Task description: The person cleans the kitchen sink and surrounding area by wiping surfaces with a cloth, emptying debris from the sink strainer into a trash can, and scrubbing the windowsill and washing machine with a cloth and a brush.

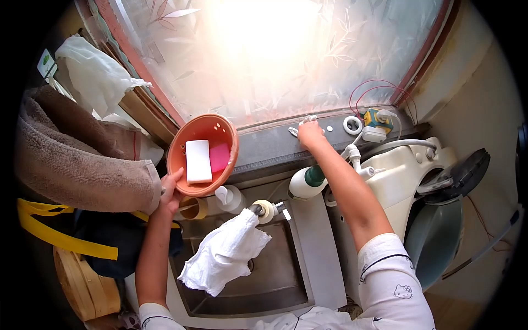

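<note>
My left hand [171, 192] grips the rim of an orange plastic basket [230, 159], tilted up at the sill's left part. Inside it lie a white sponge block [198, 161] and a pink piece [219, 157]. On the grey window sill [264, 147], my right hand [310, 133] is closed on a crumpled whitish cloth [309, 119], part of which sticks out past the fingers. A white cloth [225, 253] hangs over the faucet [267, 211] above the steel sink [275, 286].
Beside the faucet stand a white bottle [230, 199] and a green-capped bottle [303, 184]. A white ring [352, 125] and a yellow-green box [378, 122] with wires lie on the sill. Brown towels [88, 159] hang left; a white machine [399, 170] stands right.
</note>
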`<state>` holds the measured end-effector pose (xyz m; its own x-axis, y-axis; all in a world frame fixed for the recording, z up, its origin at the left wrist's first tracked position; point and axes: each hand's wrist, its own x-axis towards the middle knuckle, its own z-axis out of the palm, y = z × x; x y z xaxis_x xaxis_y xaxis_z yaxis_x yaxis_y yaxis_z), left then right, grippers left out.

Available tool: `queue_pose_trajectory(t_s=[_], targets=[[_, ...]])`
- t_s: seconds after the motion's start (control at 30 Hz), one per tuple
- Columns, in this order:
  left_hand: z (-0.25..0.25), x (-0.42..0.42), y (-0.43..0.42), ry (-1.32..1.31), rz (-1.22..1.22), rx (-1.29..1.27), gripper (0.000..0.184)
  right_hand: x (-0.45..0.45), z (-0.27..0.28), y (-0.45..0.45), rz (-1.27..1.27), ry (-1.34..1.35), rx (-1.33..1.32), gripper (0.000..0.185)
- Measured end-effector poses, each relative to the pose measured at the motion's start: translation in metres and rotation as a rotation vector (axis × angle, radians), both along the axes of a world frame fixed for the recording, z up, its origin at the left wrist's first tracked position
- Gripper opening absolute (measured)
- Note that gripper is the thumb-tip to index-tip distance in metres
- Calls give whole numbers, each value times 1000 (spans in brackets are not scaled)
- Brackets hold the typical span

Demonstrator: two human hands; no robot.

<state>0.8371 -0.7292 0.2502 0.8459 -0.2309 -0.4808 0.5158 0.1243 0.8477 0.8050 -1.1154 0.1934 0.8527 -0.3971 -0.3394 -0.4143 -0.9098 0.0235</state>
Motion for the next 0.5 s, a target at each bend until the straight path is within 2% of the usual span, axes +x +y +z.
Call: queue_pose_trajectory(t_s=[0.07,0.1,0.23,0.27,0.33,0.43,0.5], targets=[[-6,7,2,-3,-16,-71,36,19,-38,8,32,-25,-76,50],[-7,11,4,-9,-21,-102,36,13,-23,35,5,-171,165,62],[9,17,4,6,20,-167,36,49,-43,154,219,-251,268,75],[14,16,5,11,37,-143,35,60,-50,183,292,-269,309,77],[25,15,3,6,68,-103,34,77,-61,225,731,-346,541,77],[38,9,0,-11,102,-99,31,71,-66,198,888,-375,622,73],[41,11,2,-22,106,-107,31,63,-71,176,832,-522,487,68]])
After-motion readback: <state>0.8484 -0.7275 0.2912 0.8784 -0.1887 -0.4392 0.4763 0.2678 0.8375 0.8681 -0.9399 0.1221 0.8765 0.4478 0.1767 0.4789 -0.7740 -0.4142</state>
